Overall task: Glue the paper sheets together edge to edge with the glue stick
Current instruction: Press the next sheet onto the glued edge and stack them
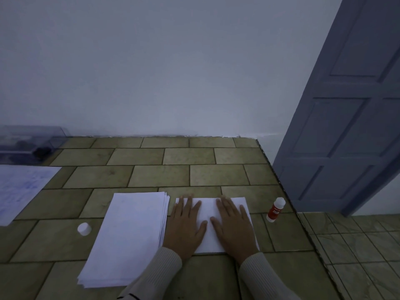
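Take the small white paper sheet (208,215) on the greenish tiled surface (173,172) as the dial's centre, with twelve toward the pale plaster wall (173,61). The left hand (184,226) and right hand (234,226) lie flat on it side by side, the left overlapping its nine o'clock edge. The stack of white paper sheets (129,234) lies just beside it at nine. The small white round cap (84,229) stands beyond the stack, also at nine. The red-and-white glue stick (274,210) stands at three, apart from the sheet and near the surface's edge. A large written-on sheet (21,191) lies well apart at ten. Behind that sheet, a clear plastic box (28,141) sits against the wall. The blue panelled door (346,126) stands at two, past the surface.
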